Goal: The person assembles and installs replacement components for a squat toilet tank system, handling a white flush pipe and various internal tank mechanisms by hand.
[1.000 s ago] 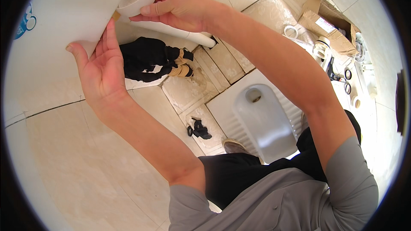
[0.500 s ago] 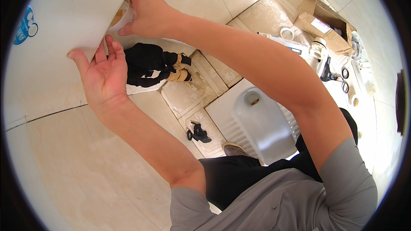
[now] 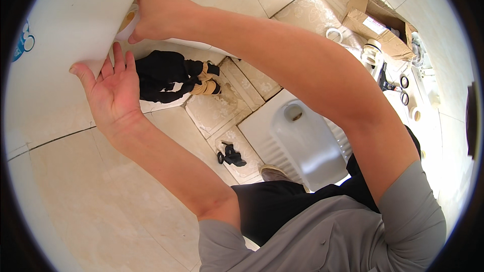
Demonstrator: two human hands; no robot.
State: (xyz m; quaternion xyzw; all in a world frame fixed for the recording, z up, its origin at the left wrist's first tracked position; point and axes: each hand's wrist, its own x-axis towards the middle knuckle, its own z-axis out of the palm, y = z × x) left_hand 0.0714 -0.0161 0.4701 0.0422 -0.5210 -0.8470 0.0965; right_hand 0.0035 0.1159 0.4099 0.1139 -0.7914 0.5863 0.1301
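A large smooth white fixture [image 3: 70,10] with a blue sticker [image 3: 24,43] fills the upper left; its kind cannot be made out. At its lower edge my left hand [image 3: 113,93] turns the palm toward me. The thumb touches the white face, while the stretched fingers stand apart along the edge. Beside the fixture's right edge my right hand [image 3: 164,12] closes around a white ring-like piece [image 3: 123,32] with a tan inside. The back of that hand faces me and most of its fingers are hidden.
Black cloth [image 3: 161,73] and tan-black gloves [image 3: 205,87] lie below the hands. A squat toilet [image 3: 307,146] is set in the floor. At right stand an open cardboard box [image 3: 375,25], a white ring [image 3: 334,35] and pipe fittings [image 3: 372,53]. A small black object [image 3: 233,156] lies near my foot.
Both hands and the white fixture appear slightly farther left, and the whole scene has shifted a little. My left fingers look straighter and more spread. The right hand keeps its grip.
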